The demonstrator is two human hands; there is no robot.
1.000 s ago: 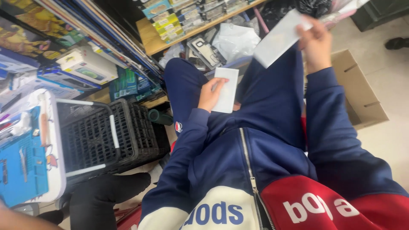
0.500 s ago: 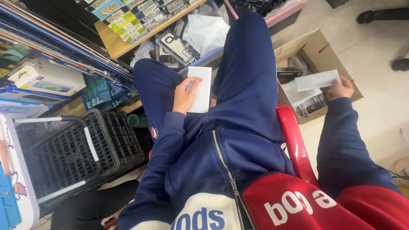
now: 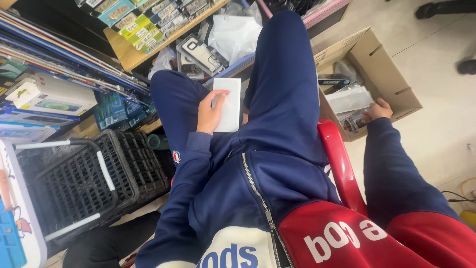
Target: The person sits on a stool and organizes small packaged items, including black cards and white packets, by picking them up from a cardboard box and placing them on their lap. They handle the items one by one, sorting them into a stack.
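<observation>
L hand (image 3: 209,113) is gripping white flat box (image 3: 228,105) on lap, centre frame, long axis vertical. R hand (image 3: 376,110) is reaching into cardboard box (image 3: 391,79), right of frame, fingers touching clear packet (image 3: 349,100); grip closure: cannot tell.

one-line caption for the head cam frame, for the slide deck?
Seated person's left hand holds a white box on the lap while the right hand reaches into a cardboard box on the floor.
</observation>
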